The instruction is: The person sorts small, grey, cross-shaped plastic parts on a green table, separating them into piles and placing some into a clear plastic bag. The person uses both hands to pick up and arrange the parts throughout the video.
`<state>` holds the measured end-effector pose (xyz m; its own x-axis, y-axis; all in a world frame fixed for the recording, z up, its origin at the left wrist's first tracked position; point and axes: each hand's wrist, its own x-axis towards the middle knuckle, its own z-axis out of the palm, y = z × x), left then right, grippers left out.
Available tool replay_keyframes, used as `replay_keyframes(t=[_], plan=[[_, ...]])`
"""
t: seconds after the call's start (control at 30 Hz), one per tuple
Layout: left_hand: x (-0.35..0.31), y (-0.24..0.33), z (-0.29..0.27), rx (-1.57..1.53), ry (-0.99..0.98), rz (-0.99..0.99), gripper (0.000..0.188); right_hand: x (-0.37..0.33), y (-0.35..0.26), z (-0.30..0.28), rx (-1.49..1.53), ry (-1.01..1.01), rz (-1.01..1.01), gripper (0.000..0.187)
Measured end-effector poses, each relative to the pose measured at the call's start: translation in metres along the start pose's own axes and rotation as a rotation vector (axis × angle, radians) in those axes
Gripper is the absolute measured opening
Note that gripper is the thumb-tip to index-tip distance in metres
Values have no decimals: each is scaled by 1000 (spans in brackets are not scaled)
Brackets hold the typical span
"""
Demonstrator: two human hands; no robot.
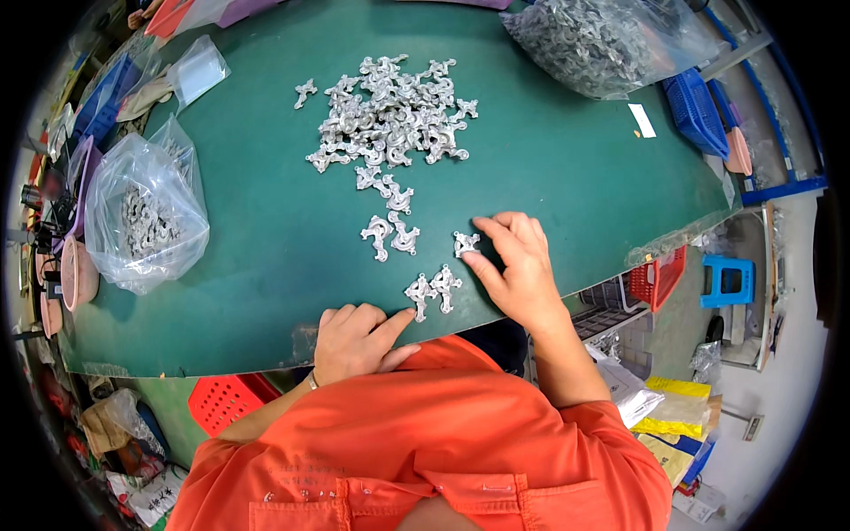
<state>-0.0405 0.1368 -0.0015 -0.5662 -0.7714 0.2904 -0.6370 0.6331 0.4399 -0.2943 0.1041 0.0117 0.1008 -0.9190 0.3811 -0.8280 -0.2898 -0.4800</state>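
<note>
"Pinching a small, silver-grey, lobed metal piece (466, 245), your right hand (518, 270) is over the green, smooth-topped surface (257, 230)."

"So your right grip is narrow?"

"Narrow, yes: your thumb sits at the near edge of the piece and your index finger at its far edge. Whether you have it lifted, I cannot tell."

"And your left hand (352, 341)?"

"It rests palm down at the near edge, fingers loosely bent, with a gap between thumb and index. Your index fingertip touches the near end of a matching silver-grey piece (421, 290), and its twin (446, 287) lies just to the right."

"What lies beyond your hands?"

"Several loose metal pieces (378, 235), trailing away from you to a wide heap of silver-grey metal pieces (390, 115)."

"And at your sides?"

"On your left, a clear plastic bag (104, 252) holding more grey pieces. At the far right, a bulging clear plastic bag (683, 40) of grey pieces, with a blue plastic basket (697, 113) near it."
</note>
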Motion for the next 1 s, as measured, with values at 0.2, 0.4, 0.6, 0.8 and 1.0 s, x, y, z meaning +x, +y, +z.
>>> replay_keyframes(t=[0.2,0.4,0.6,0.8,1.0], plan=[[-3,-2,2,13,24,20,47,-8,-5,1,372,-93,252,22],[8,-2,1,-917,240,-303,48,-18,-40,10,1211,-234,478,15],[25,-19,-35,-828,347,-177,20,19,-48,13,687,-125,54,10],[46,-98,-140,245,976,-285,14,31,-42,31,121,-76,-169,24],[15,-133,-175,370,837,-513,21,38,-26,17,523,-220,43,22]])
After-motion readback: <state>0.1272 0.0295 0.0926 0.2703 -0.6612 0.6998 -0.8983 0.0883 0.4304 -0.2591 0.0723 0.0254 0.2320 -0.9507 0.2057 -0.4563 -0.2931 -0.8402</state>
